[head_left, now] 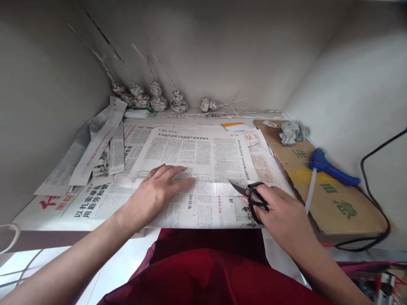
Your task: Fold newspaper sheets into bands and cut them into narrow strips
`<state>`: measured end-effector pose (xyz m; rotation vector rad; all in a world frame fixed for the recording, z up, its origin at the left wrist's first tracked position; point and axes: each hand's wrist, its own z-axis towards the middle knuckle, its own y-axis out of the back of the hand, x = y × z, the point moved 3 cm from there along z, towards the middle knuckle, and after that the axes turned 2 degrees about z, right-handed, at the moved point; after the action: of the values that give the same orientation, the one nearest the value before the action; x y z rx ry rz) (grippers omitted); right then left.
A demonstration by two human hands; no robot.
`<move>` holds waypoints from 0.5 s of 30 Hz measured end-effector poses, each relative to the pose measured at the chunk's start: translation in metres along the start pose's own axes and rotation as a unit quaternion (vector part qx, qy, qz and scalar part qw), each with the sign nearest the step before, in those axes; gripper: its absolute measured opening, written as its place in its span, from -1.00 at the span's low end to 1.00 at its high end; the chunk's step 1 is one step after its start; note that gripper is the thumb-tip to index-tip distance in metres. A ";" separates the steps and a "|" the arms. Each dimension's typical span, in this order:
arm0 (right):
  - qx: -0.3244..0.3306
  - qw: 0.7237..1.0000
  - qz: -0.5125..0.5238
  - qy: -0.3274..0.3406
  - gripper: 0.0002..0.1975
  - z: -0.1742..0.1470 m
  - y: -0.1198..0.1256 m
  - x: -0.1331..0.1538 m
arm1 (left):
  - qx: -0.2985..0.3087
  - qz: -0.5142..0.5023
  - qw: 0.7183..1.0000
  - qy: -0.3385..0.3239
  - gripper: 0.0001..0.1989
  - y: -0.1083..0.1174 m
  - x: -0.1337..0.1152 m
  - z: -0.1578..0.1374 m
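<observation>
A sheet of newspaper (197, 148) lies over other newspaper on the table, with a crease running across it near the front. My left hand (159, 186) rests palm down on the sheet, fingers stretched out to the right and holding nothing. In my right hand (282, 207) is a pair of black-handled scissors (251, 197). Their dark blades point up and left, just over the right part of the paper near the crease. To the left of my left hand, cut newspaper strips (98, 144) lie in a loose pile.
Several woven-paper gourd shapes (179, 101) stand along the back wall; one lies on its side (208, 104). Thin paper rods (222, 115) lie before them. On the right, a cardboard piece (305, 165) bears a blue glue gun (333, 168) and a crumpled grey cloth (291, 133). A black cable (365, 178) loops beside it.
</observation>
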<state>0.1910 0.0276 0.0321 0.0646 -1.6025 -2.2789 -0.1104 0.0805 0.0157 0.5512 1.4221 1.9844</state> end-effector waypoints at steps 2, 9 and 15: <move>0.027 0.999 -0.026 0.011 -0.93 0.002 -0.005 0.002 | -0.008 0.002 0.999 -0.032 -0.57 -0.003 -0.008 -0.004; 0.040 0.998 -0.054 0.001 -0.95 0.000 -0.010 0.002 | 0.036 -0.020 0.999 -0.011 -0.48 -0.027 -0.048 -0.011; 0.055 0.998 -0.016 0.035 -0.90 0.002 -0.007 0.024 | 0.054 0.006 0.998 0.018 -0.06 -0.044 -0.072 -0.003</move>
<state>0.1666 0.0242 0.0307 0.1956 -1.7021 -2.1846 -0.0500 0.0378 -0.0249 0.5752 1.5574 1.9437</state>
